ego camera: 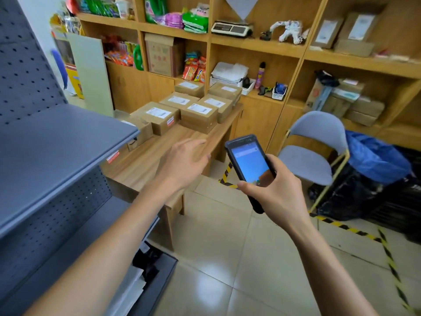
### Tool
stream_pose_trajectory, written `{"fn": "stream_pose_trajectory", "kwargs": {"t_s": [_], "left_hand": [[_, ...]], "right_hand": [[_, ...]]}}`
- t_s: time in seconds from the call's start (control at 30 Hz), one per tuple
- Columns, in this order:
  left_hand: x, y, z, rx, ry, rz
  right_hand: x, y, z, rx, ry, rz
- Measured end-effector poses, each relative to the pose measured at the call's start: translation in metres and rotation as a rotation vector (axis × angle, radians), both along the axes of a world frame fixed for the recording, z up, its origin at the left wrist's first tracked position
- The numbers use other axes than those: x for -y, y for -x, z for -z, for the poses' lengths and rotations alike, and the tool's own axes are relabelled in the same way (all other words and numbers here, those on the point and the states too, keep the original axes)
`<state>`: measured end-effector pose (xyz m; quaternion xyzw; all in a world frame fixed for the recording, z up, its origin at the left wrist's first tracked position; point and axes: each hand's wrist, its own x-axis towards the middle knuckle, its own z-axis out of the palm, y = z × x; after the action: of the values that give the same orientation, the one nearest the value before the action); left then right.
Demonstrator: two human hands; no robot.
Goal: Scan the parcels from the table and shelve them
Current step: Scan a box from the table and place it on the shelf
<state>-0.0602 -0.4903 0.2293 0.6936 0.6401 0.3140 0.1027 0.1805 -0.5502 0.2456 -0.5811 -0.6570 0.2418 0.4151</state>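
The right hand (276,190) gripped a black handheld scanner with a lit blue screen (249,165), thumb on its display. The left hand (182,163), fingers loose and spread, held nothing above the light wooden table (145,163). Several brown cardboard parcels with white labels (198,112) sat on the table's far end, so most of the scanning seemingly remained; the grey metal shelf (57,142) beside it showed no parcels.
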Motion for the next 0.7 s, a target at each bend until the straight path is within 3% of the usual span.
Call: {"fn": "stream_pose_trajectory", "kwargs": {"t_s": [0.43, 0.7], "left_hand": [[-0.173, -0.044, 0.024, -0.099, 0.031, 0.111], [-0.293, -0.087, 0.032, -0.196, 0.047, 0.056]], "right_hand": [[-0.152, -0.040, 0.022, -0.026, 0.059, 0.149], [-0.291, -0.083, 0.035, -0.067, 0.107, 0.084]]}}
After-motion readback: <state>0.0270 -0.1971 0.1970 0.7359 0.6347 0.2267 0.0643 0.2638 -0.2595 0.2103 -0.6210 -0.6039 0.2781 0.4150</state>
